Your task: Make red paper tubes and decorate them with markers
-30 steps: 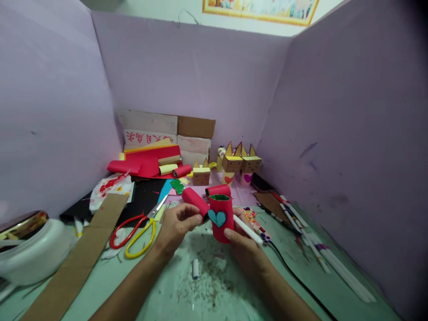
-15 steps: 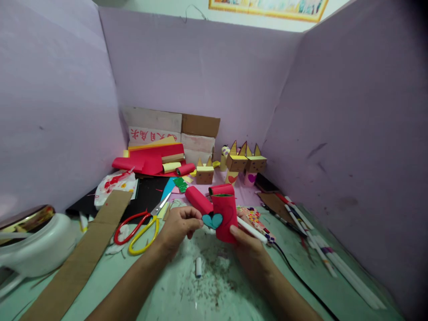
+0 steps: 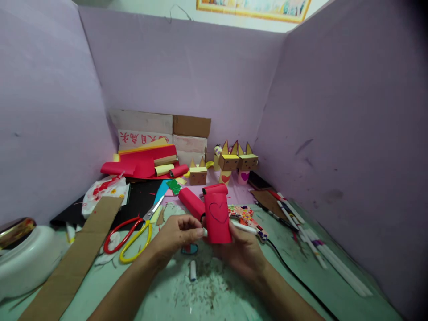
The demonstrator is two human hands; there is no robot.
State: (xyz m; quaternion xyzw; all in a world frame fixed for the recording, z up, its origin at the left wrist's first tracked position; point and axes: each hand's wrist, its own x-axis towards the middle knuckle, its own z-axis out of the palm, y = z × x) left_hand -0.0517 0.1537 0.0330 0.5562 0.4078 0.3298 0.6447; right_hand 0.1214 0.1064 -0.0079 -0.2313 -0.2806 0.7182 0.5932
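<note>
Indoors, lilac boards (image 3: 187, 71) wall a littered green table (image 3: 230, 301); left hand (image 3: 175, 234) and right hand (image 3: 244, 254) grip a red tube (image 3: 217, 220).

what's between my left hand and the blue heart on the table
Nothing visible. The blue heart lies just below the left hand, partly hidden by its fingers. The red tube in the right hand is above it; the white cap lies nearer you.

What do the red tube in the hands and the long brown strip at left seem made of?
The red tube looks like matte coloured paper, rolled: thin edges, a heart outline drawn on it. The brown strip is probably plain cardboard: flat, stiff-looking, dull brown surface.
</note>
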